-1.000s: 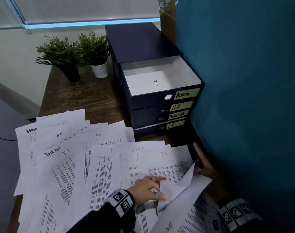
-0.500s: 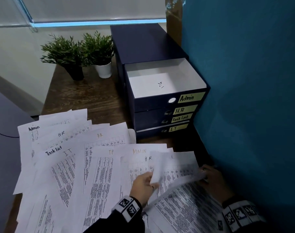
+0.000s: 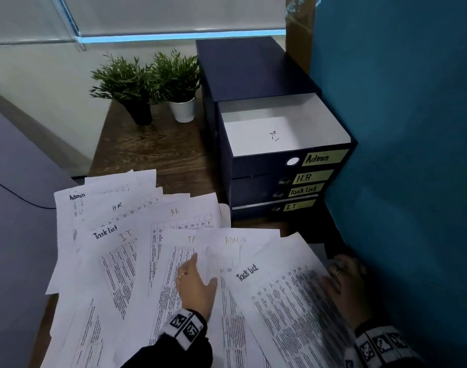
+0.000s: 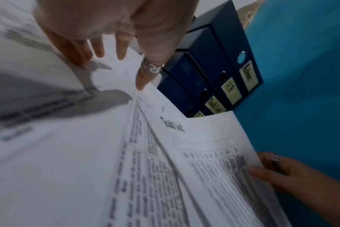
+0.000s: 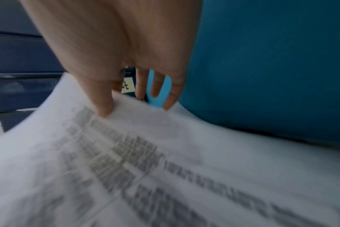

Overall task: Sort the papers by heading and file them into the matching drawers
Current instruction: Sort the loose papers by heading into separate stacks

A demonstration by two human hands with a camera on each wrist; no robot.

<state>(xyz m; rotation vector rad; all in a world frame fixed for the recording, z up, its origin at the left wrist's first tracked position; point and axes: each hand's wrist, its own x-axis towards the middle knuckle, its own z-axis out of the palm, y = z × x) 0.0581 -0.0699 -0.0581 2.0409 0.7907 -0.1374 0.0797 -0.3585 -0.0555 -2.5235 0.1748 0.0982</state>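
Note:
Printed sheets lie fanned over the wooden desk [image 3: 152, 155], with handwritten headings such as Admin [image 3: 77, 197], H.R [image 3: 117, 207], IT [image 3: 126, 233] and ADMIN [image 3: 235, 239]. On top at the right lies a Task List sheet [image 3: 280, 301] [image 4: 213, 145] [image 5: 165, 153]. My right hand [image 3: 341, 280] [image 4: 281, 173] [image 5: 136, 92] pinches its right edge, thumb on top. My left hand [image 3: 196, 282] [image 4: 107, 46] rests flat on the papers beside it, fingers straight. The navy drawer unit [image 3: 253, 75] has its top Admin drawer [image 3: 267, 166] pulled out with a sheet [image 3: 261, 136] inside.
Below Admin, the drawers labelled H.R [image 3: 304, 177], Task List [image 3: 304, 191] and IT [image 3: 291, 207] are pushed in. A teal wall [image 3: 399, 128] stands close on the right. Two potted plants [image 3: 131, 83] [image 3: 179, 75] sit at the desk's back, left of the unit.
The sheet that both hands were turning over now lies face up, showing Task List and covering the H.R sheet. My left hand has let go and lies flat to its left.

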